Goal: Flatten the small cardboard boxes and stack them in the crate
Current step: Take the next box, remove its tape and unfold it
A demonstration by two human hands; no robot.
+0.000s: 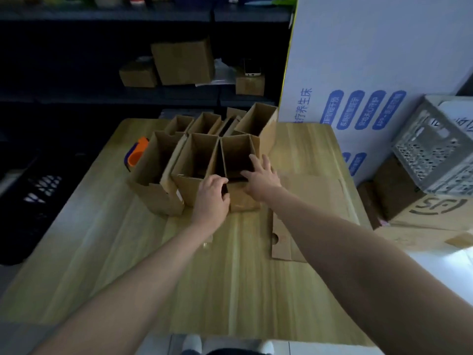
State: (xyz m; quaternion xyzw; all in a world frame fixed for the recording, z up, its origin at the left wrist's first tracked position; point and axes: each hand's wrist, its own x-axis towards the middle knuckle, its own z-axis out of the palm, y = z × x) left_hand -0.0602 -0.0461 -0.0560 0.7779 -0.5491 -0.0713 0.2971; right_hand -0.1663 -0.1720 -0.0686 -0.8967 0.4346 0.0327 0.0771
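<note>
1. Left fingers (pixel 220 181) are curling over the near rim of an open box (pixel 236 156); the left hand (pixel 211 196) is gripping it.
2. Right fingers (pixel 257 161) are spreading out straight, grasping nothing; the right hand (pixel 261 176) is resting on the same box's near right corner.
3. The box is standing upright at the front right of a cluster of other boxes (pixel 158 160), all on the table (pixel 230 278).
4. Flat cardboard (pixel 314 201) is lying on the table just right of the hands.
5. The crate (pixel 435 155) is sitting tilted off to the right on a big carton (pixel 419 211), well apart from the box.
</note>
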